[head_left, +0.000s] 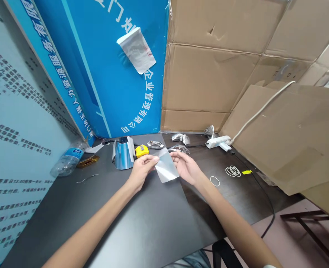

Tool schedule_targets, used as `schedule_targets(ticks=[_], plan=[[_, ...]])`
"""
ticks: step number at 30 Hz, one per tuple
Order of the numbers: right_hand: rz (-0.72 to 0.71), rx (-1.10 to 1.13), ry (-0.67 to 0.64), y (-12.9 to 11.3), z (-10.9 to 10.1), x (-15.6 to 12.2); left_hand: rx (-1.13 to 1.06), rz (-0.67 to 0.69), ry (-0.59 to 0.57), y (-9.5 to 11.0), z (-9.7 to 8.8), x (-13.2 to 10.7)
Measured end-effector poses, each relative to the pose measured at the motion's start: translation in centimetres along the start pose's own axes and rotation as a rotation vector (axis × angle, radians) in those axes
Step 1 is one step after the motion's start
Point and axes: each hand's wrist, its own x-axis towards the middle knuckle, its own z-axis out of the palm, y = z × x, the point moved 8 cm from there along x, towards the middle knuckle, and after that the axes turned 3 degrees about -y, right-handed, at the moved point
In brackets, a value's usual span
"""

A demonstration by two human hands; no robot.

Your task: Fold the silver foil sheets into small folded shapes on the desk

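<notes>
A small translucent plastic sheet (167, 169), perhaps a flat bag, is held tilted above the table between both hands. My left hand (142, 170) pinches its left edge between thumb and fingers. At the right edge my right hand (187, 168) has its fingers curled against the plastic, with some fingertips partly hidden. Just beyond the left hand are a yellow tape measure (141, 150) and a shiny blue curved piece (123, 154) with white sides. Silvery bundles of twist ties (181, 139) lie beyond the right hand.
Pale rubber bands (232, 171) and a yellow tag (247, 172) lie on the right. Behind them sits a white power strip (218, 141) with cables. A plastic bottle (68, 160) lies at the left wall. Blue panels and cardboard (203, 82) enclose the table (142, 223).
</notes>
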Motion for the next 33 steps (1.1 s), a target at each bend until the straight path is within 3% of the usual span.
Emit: schedule_targets(ticks=[5, 9, 18, 22, 27, 33], plan=[[0.207, 0.174, -0.082, 3.3, 1.4, -0.3, -0.154, 0.033, 0.049, 0.5, 0.5, -0.4], [0.268, 0.251, -0.112, 4.4, 2.8, -0.6, -0.190, 0.019, 0.039, -0.2, 0.6, -0.3], [0.078, -0.081, -0.096, 3.4, 3.1, -0.8, -0.189, 0.031, 0.078, -0.3, 0.5, -0.5], [0.002, -0.247, -0.020, 3.2, 2.5, -0.7, -0.173, 0.025, 0.102, -0.5, 0.5, -0.6], [-0.040, -0.297, 0.065, 3.3, 1.6, -0.5, -0.208, 0.045, 0.082, -0.2, 1.1, -0.8], [-0.088, -0.344, 0.106, 2.9, 1.5, -0.6, 0.012, 0.168, 0.074, 1.4, 1.7, -1.3]])
